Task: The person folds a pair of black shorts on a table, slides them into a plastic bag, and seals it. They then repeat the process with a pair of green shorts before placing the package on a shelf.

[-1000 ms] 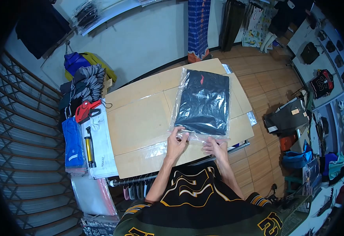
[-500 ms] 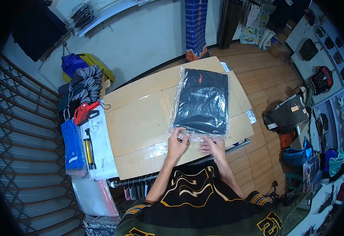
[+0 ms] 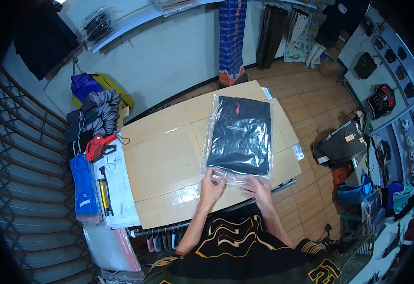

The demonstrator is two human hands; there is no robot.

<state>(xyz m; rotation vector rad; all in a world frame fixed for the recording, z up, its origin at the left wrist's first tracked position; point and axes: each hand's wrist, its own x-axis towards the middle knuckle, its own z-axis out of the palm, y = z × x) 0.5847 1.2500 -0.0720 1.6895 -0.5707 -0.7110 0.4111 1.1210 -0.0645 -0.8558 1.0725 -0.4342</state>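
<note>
A folded black garment [image 3: 240, 135] with a small red logo near its top lies flat inside a clear plastic bag [image 3: 267, 156]. The bag rests on the cardboard-covered table [image 3: 162, 156], its near edge towards me. My left hand [image 3: 211, 189] has its fingers closed on the left part of that near edge, thumb and index finger at the plastic. At the right part of the same edge, my right hand [image 3: 260, 191] holds the plastic with curled fingers. The exact fold of the bag between the hands is hard to make out.
On the left stand a red tape dispenser [image 3: 98, 146], a yellow and black hand pump [image 3: 104, 191], a bagged blue garment [image 3: 83, 184] and a pile of grey clothes [image 3: 100, 111]. Under the table's near edge runs a rail [image 3: 140, 232] with hangers. A dark box-like item [image 3: 339, 144] stands right.
The whole scene sits slightly lower in view, as the head has tilted. Both hands stay at the bag's near edge with only slight finger movement.
</note>
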